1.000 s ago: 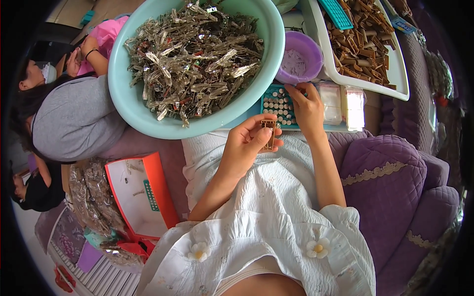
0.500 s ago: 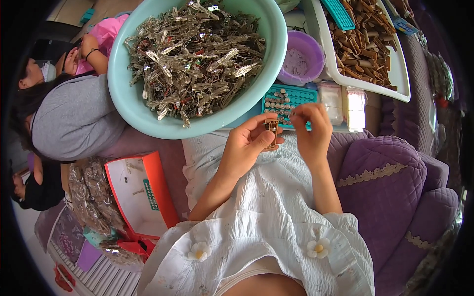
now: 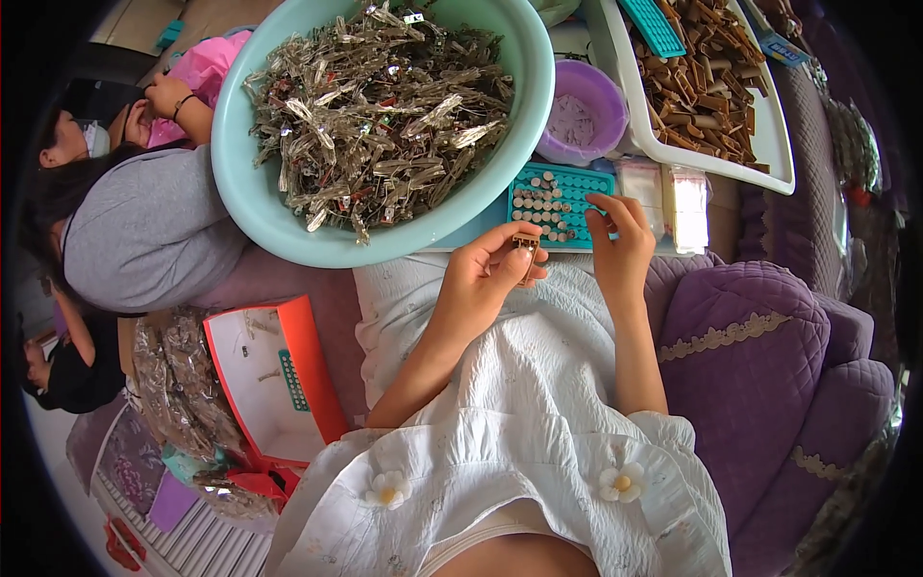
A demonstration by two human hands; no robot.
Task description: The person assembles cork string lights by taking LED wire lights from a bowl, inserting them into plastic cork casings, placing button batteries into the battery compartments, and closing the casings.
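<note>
My left hand (image 3: pixel 486 279) is closed around a small brown plastic casing (image 3: pixel 525 241), held upright above my lap. Its top end shows between thumb and fingers; the lower part is mostly covered by them. My right hand (image 3: pixel 620 231) hovers at the right edge of a teal tray (image 3: pixel 601 183), fingers bent and thumb apart, with nothing visible between them. Small round silvery pieces (image 3: pixel 543 205) stand in rows in the tray's left part.
A large pale green basin (image 3: pixel 226 154) heaped with clear plastic and metal parts stands ahead. Beyond the tray are a purple bowl (image 3: pixel 615 106) and a white bin (image 3: pixel 784 163) of brown casings. An open red-and-white box (image 3: pixel 322 375) lies left. Another person (image 3: pixel 144 231) sits at far left.
My right hand has moved away from the casing, slightly right and upward to the tray's edge, and its fingers have parted. The left hand keeps the casing, now tilted a little differently.
</note>
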